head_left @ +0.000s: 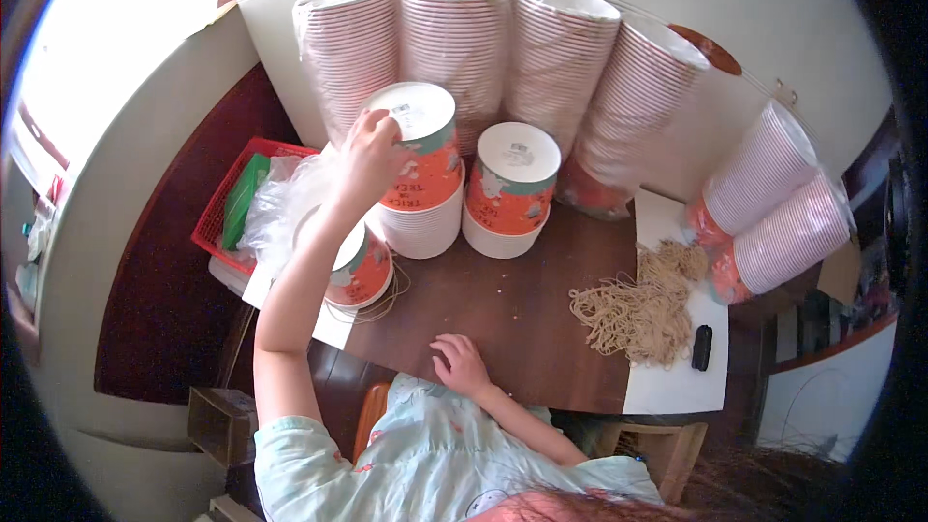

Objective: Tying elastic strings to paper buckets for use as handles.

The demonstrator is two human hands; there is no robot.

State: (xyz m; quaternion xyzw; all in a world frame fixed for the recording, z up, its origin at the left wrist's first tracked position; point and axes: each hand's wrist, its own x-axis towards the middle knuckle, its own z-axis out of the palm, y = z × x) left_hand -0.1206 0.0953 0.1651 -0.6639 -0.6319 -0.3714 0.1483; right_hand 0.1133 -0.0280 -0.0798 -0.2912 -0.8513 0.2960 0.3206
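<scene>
Open brown table (527,319) lets a hand pass between the right hand (460,364) and the twine heap (643,309). Wrapped cup towers (454,63) wall off the back, two shorter cup stacks (509,203) block the centre, and the left forearm (304,285) bars the left.

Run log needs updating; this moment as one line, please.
Left hand: touching upturned orange-and-teal paper tub | right hand: at near edge of brown wood-look tabletop | tangled beige string heap: untouched

The left forearm (304,271) hides part of the nearest paper tub (369,277). Blurred dark hair (764,483) runs out of view below.
</scene>
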